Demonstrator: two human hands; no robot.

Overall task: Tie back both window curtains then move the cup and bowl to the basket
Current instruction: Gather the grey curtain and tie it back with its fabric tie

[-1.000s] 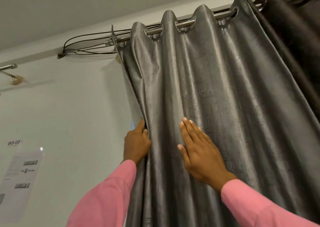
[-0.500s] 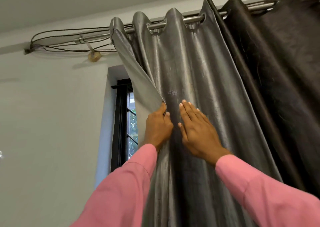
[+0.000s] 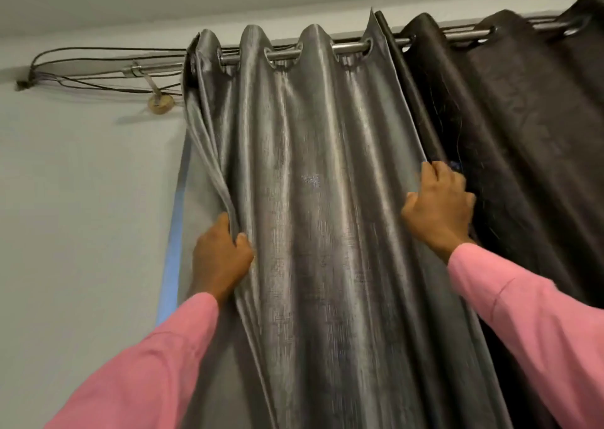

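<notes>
We had the left hand [image 3: 222,258] closed on the left edge fold of the silver-grey curtain [image 3: 313,200], at about 8 o'clock in the head view, fingers wrapped behind the fabric and thumb in front. The right hand [image 3: 438,206] sat at about 3 o'clock, fingers curled round the grey panel's right edge, just where it met the dark brown curtain [image 3: 523,134]; a bit blurred, but it read as a grip on that edge. Both pink sleeves [image 3: 539,324] came up from 6 o'clock. The grey panel hung from the metal rod [image 3: 349,47] at 12 o'clock by its eyelets, pleats loose and spread between our two hands. A thin blue strip of daylight [image 3: 173,258] showed along the left edge. Loose cables [image 3: 98,66] ran along the wall at 10 o'clock. We judged the task barely started: grey curtain gathered by neither hand fully, no tieback in view, dark curtain untouched. Cup, bowl and basket were not in view, so that whole part was left.
</notes>
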